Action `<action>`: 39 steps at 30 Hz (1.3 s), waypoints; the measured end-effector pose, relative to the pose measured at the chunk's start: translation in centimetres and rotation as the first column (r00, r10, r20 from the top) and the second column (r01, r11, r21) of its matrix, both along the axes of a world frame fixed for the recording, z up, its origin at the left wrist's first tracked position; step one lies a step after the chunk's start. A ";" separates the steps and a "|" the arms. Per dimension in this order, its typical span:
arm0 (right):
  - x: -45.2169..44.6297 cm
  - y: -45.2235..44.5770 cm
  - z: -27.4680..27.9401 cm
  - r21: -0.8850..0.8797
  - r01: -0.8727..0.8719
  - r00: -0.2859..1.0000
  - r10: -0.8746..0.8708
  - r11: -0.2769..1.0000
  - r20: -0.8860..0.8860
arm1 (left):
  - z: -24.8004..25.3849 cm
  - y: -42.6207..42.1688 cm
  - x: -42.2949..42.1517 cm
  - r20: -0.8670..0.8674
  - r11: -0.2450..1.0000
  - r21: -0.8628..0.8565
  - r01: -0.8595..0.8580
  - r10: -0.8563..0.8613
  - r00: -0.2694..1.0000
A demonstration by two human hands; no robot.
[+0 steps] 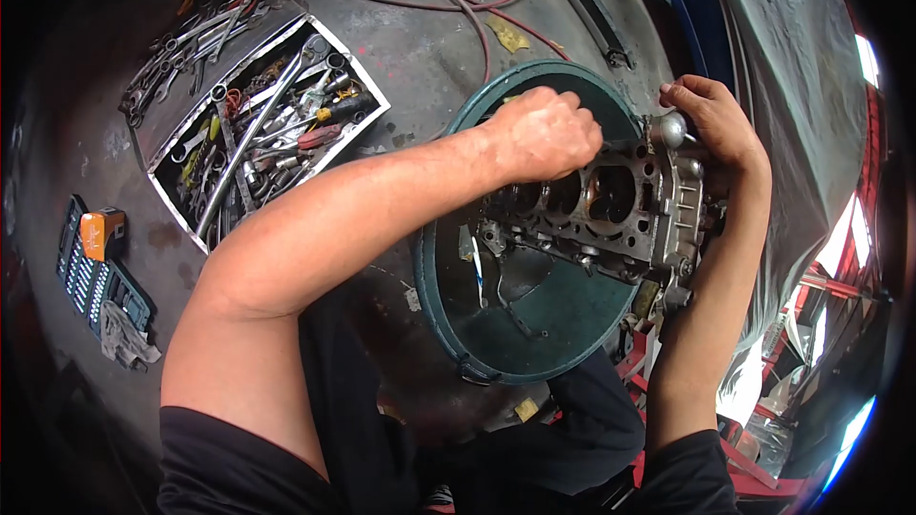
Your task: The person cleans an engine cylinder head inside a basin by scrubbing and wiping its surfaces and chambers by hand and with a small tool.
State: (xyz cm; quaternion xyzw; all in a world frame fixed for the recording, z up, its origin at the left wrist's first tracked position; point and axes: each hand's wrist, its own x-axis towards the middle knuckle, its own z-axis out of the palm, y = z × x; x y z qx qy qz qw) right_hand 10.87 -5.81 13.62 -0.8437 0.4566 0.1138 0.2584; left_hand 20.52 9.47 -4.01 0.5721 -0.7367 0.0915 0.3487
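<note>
An engine block (611, 200) with round cylinder openings rests over a green round tub (434, 296), tilted toward its right side. My left hand (549, 133) is closed in a fist at the block's upper left edge; whatever is inside the fist is hidden. At the upper right end, my right hand (718, 122) curls round the block's end beside a rounded silver part (672, 131). Part of its grip is hidden. Inside the tub, below the block, are a thin white and blue item (478, 272) and a bent metal piece (515, 317).
To the left, a white-edged box (367, 76) holds several tools, with wrenches (196, 43) behind it. A socket set (91, 277), an orange item (103, 234) and a grey cloth (126, 336) lie on the floor. Red hoses (458, 2) cross behind; a grey cover (782, 57) hangs right.
</note>
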 end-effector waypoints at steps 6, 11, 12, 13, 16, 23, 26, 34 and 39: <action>0.0 0.8 0.3 -0.034 0.010 1.000 -0.010 0.999 -0.026 | 1.8 0.4 -1.4 -0.083 0.986 0.168 0.022 -0.008 0.997; -0.4 -0.2 -0.1 -0.067 -0.051 0.998 0.053 0.996 0.017 | 3.3 -0.3 -0.4 -0.090 0.988 0.151 0.030 -0.016 0.996; -0.5 -0.2 -0.1 -0.060 -0.050 0.998 0.052 0.997 0.022 | 3.0 -0.5 -0.7 -0.086 0.988 0.151 0.030 -0.017 0.996; -0.6 -0.3 -0.1 -0.055 -0.047 0.999 0.048 0.997 0.020 | 2.6 -0.7 -1.3 -0.070 0.990 0.139 0.000 0.009 0.997; -0.4 0.0 0.2 0.007 0.009 1.000 -0.009 1.000 -0.003 | 4.2 -0.5 -0.8 -0.088 0.969 0.243 0.045 -0.024 0.996; -0.1 0.5 0.2 -0.019 0.020 1.000 -0.020 1.000 -0.024 | 5.9 0.3 -0.6 -0.160 0.906 0.402 0.134 -0.074 0.984; -0.3 -0.1 0.1 -0.040 0.002 1.000 -0.002 0.999 0.007 | 7.2 1.1 -1.0 -0.116 0.884 0.462 0.072 -0.020 0.993; -0.5 -0.1 -0.3 0.020 -0.064 0.995 0.062 0.998 0.076 | 5.0 1.7 -1.5 -0.014 0.899 0.393 -0.193 0.216 0.976; -0.8 -0.9 -0.2 0.077 -0.003 0.994 -0.005 0.997 0.108 | -1.5 2.1 2.3 -0.436 0.861 0.458 -0.222 0.435 0.787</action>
